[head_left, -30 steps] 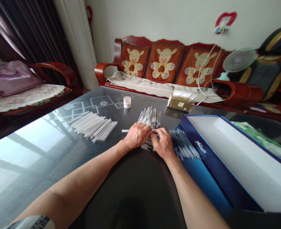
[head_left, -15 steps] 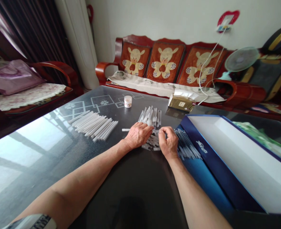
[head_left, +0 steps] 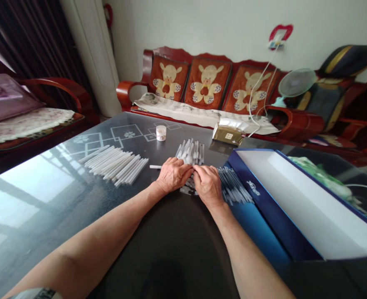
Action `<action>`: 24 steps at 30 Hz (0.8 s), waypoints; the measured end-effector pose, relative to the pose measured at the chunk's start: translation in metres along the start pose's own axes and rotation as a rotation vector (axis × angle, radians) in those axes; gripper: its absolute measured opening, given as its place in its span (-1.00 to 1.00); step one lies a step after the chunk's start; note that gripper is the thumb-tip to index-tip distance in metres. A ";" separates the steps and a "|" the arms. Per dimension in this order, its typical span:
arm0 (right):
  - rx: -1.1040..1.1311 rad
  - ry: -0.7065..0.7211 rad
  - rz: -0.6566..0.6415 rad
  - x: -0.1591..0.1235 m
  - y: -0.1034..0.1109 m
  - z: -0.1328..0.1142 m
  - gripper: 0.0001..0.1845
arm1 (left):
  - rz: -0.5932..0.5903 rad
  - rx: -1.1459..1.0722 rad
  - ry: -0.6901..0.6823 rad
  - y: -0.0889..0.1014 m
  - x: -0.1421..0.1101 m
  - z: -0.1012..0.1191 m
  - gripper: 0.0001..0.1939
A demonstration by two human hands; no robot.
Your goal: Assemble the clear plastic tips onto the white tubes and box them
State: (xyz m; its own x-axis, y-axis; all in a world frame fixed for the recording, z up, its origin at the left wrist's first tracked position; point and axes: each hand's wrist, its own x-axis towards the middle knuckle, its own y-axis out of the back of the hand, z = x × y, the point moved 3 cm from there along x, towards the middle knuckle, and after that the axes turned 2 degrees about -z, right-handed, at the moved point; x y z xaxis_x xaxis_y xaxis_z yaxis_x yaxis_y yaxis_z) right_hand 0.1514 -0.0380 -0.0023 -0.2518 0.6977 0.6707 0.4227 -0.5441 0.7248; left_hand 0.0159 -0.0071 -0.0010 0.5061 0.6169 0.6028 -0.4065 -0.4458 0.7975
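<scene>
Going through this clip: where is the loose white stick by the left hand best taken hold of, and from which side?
Probably at its bare outer end: pinch the loose white stick there, coming from the left. It lies flat on the dark tabletop, and its other end seems to run under the left hand, leaving only that end free.

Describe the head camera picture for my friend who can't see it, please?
The left hand and right hand meet over a pile of thin white sticks on a dark glass table. More white sticks lie in a row to the left, and an open blue box sits to the right. A red wooden sofa stands behind.
</scene>
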 end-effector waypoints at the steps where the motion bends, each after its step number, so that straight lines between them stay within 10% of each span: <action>1: 0.002 -0.002 -0.006 0.000 0.001 0.003 -0.74 | -0.002 0.001 -0.009 0.000 0.000 0.000 -0.64; 14: -0.462 -0.481 -0.203 -0.013 0.051 0.108 -0.82 | 0.091 -0.034 0.012 0.004 0.001 -0.003 -0.64; 24: -0.298 -0.403 -0.086 -0.011 0.040 0.076 -0.78 | 0.319 -0.234 0.058 0.042 0.014 0.005 -0.74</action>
State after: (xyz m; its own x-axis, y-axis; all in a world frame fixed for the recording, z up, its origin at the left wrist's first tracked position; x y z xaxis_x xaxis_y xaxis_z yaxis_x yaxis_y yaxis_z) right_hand 0.2374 -0.0324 0.0073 0.1058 0.8383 0.5348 0.1340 -0.5449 0.8277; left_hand 0.0094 -0.0204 0.0410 0.2853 0.5096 0.8117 -0.7019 -0.4657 0.5390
